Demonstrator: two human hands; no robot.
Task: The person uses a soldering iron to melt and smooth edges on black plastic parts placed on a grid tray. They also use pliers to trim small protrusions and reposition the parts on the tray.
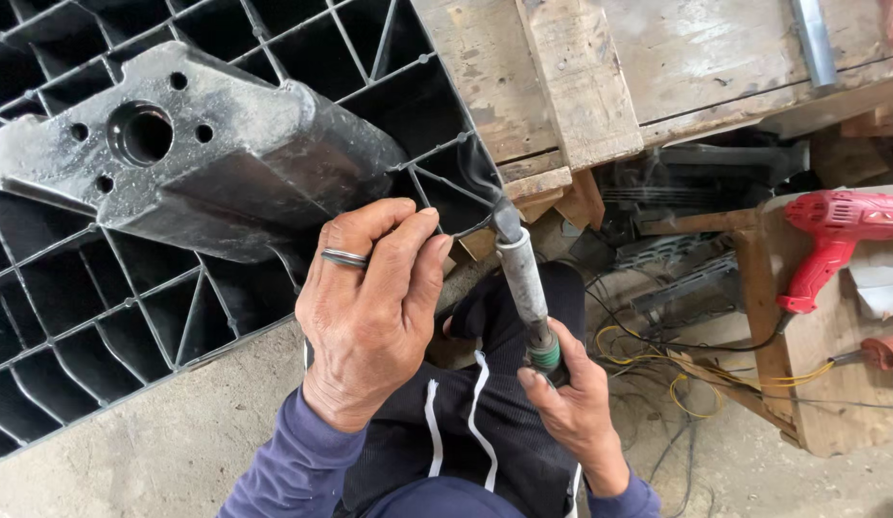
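Up close, right hand (583,408) gripping soldering iron (523,283), left hand (369,317) clasping black plastic pallet (91,307) edge.

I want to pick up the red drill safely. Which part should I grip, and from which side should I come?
Probably grip the red drill by its handle, coming from the lower left. The handle slants down and left off the wooden stand and shows open space around it. The body lies flat against the top, and the cord leaves the handle's lower end, so close the hand above that.
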